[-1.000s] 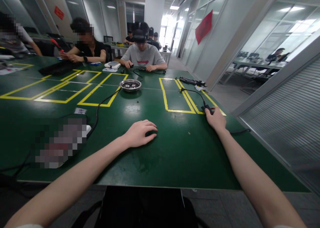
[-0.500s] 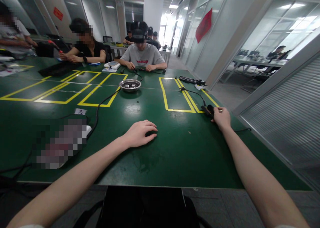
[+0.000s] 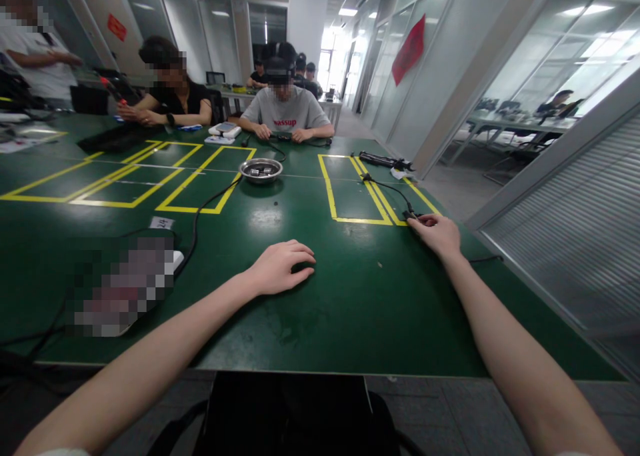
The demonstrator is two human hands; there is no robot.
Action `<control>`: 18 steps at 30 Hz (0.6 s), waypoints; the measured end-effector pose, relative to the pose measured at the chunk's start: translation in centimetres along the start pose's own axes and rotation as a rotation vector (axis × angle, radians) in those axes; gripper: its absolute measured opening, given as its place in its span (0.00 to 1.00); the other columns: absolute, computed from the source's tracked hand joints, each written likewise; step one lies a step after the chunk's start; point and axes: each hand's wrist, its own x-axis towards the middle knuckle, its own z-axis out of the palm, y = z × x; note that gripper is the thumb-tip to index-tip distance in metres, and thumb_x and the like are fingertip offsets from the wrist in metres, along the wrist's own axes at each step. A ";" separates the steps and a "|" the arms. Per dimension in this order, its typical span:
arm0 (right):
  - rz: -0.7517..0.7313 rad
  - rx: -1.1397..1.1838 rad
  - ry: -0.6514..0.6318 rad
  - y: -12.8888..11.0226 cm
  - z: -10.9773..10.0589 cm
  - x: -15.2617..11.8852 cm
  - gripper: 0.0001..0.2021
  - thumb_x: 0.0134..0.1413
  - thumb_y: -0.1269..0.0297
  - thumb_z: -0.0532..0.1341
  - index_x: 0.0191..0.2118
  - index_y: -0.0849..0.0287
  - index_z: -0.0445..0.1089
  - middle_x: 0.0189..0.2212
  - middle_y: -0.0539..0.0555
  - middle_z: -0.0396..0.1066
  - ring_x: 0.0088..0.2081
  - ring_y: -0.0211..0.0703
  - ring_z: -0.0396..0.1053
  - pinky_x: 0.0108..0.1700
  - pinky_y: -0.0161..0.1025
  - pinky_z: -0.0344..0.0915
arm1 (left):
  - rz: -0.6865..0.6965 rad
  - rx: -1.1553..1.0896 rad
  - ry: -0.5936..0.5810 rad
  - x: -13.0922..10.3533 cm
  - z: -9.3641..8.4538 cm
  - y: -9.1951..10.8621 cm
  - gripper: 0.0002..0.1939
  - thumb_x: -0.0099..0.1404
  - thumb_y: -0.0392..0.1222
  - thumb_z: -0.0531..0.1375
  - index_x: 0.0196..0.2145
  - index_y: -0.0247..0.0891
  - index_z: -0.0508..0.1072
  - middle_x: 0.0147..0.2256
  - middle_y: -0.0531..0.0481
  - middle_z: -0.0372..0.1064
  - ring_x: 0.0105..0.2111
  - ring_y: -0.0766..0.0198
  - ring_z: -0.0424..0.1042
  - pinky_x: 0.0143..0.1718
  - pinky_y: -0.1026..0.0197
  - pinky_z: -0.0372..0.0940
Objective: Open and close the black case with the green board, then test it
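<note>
My left hand rests on the green table, fingers gently curved and the thumb apart, holding nothing. Out at the table's right side, my right hand has its fingers closed on a small black device with a cord. Most of that device is hidden under the hand, so its exact kind does not show. Its black cord runs away from me to a plug-like end lying on the yellow tape lines.
A metal bowl with small metal parts stands mid-table. Left of me lie a blurred-out item, a paper label and a cable. A folded black tripod-like object lies at the far right. A co-worker sits opposite, others further left.
My right hand has turned lower and flatter over the black device, which now sits lower and is more covered. My left hand has stayed put. A person at far left has shifted upright.
</note>
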 end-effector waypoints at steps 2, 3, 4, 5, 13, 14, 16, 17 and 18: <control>0.024 -0.015 -0.021 -0.3 -0.3 -0.1 0.20 0.46 0.47 0.66 0.37 0.59 0.79 0.32 0.58 0.76 0.35 0.54 0.72 0.35 0.44 0.66 | 0.000 0.003 -0.001 0.0 0.0 0.0 0.09 0.72 0.43 0.61 0.44 0.40 0.80 0.49 0.48 0.79 0.49 0.57 0.77 0.51 0.55 0.72; 0.026 -0.021 -0.018 -0.4 -0.4 -0.1 0.20 0.45 0.48 0.67 0.38 0.60 0.79 0.32 0.58 0.77 0.35 0.54 0.72 0.35 0.44 0.66 | 0.000 0.002 -0.002 0.0 0.0 0.0 0.09 0.72 0.43 0.61 0.44 0.40 0.80 0.49 0.47 0.79 0.49 0.57 0.77 0.51 0.55 0.72; 0.023 -0.027 -0.013 -0.4 -0.5 -0.1 0.21 0.45 0.49 0.67 0.40 0.60 0.80 0.33 0.58 0.77 0.36 0.54 0.73 0.35 0.44 0.66 | 0.000 0.000 -0.003 0.0 0.0 0.0 0.09 0.72 0.43 0.61 0.44 0.40 0.80 0.49 0.47 0.79 0.49 0.57 0.77 0.51 0.55 0.72; 0.017 -0.034 -0.011 -0.5 -0.5 -0.1 0.21 0.45 0.49 0.67 0.41 0.60 0.80 0.33 0.58 0.78 0.36 0.54 0.73 0.35 0.44 0.66 | 0.000 -0.003 -0.004 0.0 0.0 0.0 0.09 0.72 0.43 0.60 0.45 0.41 0.80 0.49 0.47 0.79 0.49 0.57 0.77 0.52 0.55 0.72; -0.054 -0.170 -0.055 -0.7 -0.5 -0.6 0.21 0.52 0.46 0.66 0.44 0.56 0.81 0.38 0.59 0.80 0.42 0.59 0.76 0.36 0.45 0.69 | -0.004 -0.009 -0.014 0.0 -0.1 0.0 0.09 0.72 0.43 0.61 0.44 0.41 0.80 0.48 0.48 0.79 0.48 0.57 0.77 0.51 0.54 0.72; -0.065 -0.178 -0.063 -0.7 -0.3 -0.6 0.21 0.54 0.45 0.65 0.43 0.56 0.81 0.39 0.60 0.80 0.42 0.59 0.76 0.37 0.45 0.69 | -0.004 -0.009 -0.014 0.0 -0.2 0.1 0.09 0.72 0.43 0.61 0.44 0.41 0.80 0.48 0.48 0.79 0.48 0.57 0.77 0.51 0.54 0.72; -0.085 -0.181 -0.073 -0.5 -0.1 -0.5 0.21 0.57 0.45 0.62 0.43 0.56 0.81 0.40 0.60 0.80 0.43 0.58 0.76 0.38 0.45 0.70 | -0.004 -0.011 -0.016 0.0 -0.2 0.1 0.09 0.72 0.43 0.61 0.44 0.41 0.80 0.48 0.48 0.79 0.48 0.57 0.77 0.50 0.55 0.72; -0.095 -0.179 -0.073 -0.5 0.0 -0.5 0.20 0.58 0.45 0.61 0.42 0.55 0.81 0.41 0.60 0.80 0.44 0.58 0.76 0.39 0.45 0.70 | -0.005 -0.012 -0.019 0.0 -0.2 0.1 0.09 0.72 0.42 0.61 0.44 0.41 0.80 0.48 0.48 0.79 0.48 0.57 0.77 0.50 0.55 0.72; -0.105 -0.176 -0.071 -0.4 0.1 -0.4 0.20 0.59 0.46 0.60 0.42 0.55 0.81 0.41 0.59 0.80 0.44 0.57 0.76 0.39 0.44 0.70 | -0.006 -0.013 -0.022 0.0 -0.3 0.2 0.08 0.72 0.42 0.61 0.44 0.40 0.80 0.48 0.48 0.79 0.48 0.57 0.77 0.50 0.55 0.72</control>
